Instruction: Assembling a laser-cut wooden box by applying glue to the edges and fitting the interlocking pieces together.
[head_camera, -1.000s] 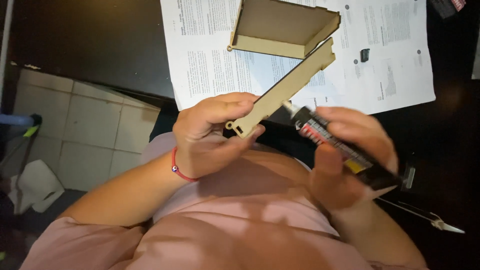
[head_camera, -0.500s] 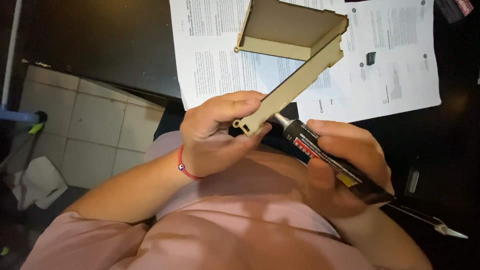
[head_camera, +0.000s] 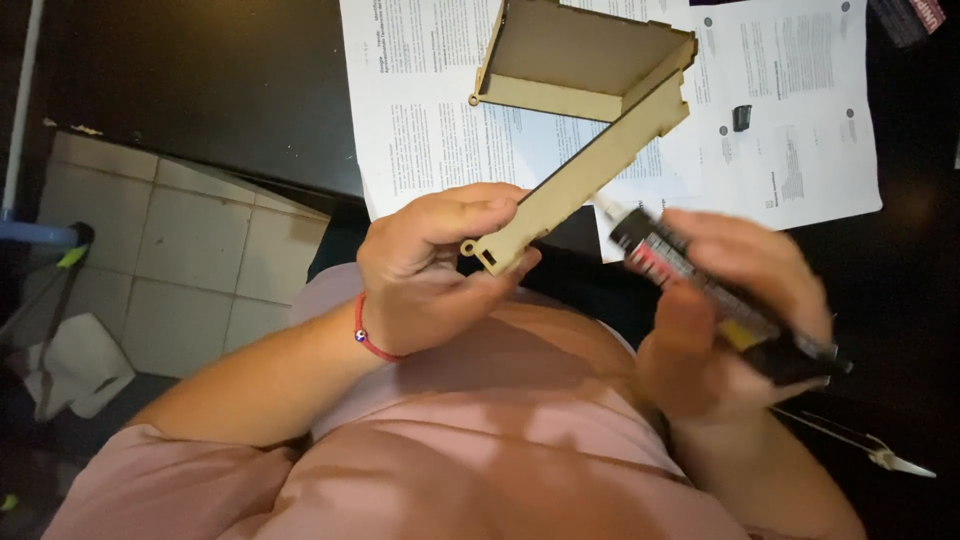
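My left hand (head_camera: 440, 265) grips the near end of a thin plywood assembly (head_camera: 590, 100), a laser-cut piece of joined panels that slants up over the paper sheets. A red cord bracelet circles that wrist. My right hand (head_camera: 740, 310) holds a black glue tube (head_camera: 700, 285) with a red and yellow label. Its pale nozzle points up-left, close to the long wooden panel's edge. The right hand and tube are blurred.
Printed instruction sheets (head_camera: 800, 110) lie on a dark table beyond the wood. A thin pointed metal tool (head_camera: 880, 455) rests at the lower right. Pale floor tiles (head_camera: 170, 240) and crumpled white paper (head_camera: 75, 365) show at the left. My pink shirt fills the bottom.
The glue tube's nozzle has stayed close under the long wooden panel while my right hand shifted with it. The left hand keeps the same grip on the wood.
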